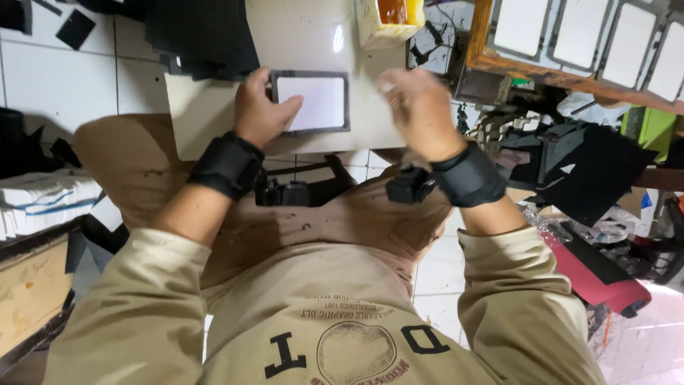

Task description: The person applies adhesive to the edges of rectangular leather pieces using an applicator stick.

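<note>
Dark-framed white panel (311, 103) lies flat on the pale work surface (214, 121) in front of me, with my left hand (262, 110) resting on its left edge, thumb laid across the white face and fingers curled over the frame. My right hand (420, 107) hovers just beside its right edge, blurred, fingers loosely curled and holding nothing I can make out; a yellow tub (388, 21) sits beyond it.

Two hands, left hand (262, 108), right hand (420, 110); two black wrist straps (228, 165); one dark-framed white panel (311, 101); one yellow tub (388, 21)
</note>
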